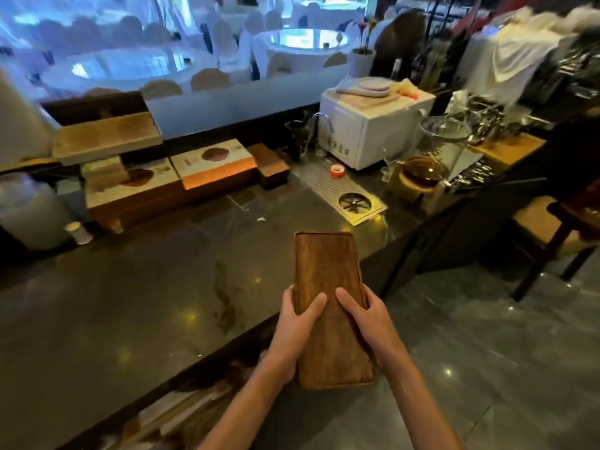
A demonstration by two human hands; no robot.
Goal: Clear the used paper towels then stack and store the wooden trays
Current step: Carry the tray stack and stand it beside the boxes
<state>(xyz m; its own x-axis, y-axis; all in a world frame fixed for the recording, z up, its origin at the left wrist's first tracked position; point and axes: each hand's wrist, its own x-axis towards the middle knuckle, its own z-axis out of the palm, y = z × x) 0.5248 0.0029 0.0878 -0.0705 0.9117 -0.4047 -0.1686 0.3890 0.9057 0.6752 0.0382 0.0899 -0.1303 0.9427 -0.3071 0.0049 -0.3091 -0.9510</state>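
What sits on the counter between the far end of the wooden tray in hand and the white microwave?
In the head view, between the brown wooden tray and white microwave: a perforated metal drain grate and an orange tape roll.

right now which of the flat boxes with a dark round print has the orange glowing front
The right-hand flat printed box, nearer the white oven; the left printed box has no orange front.
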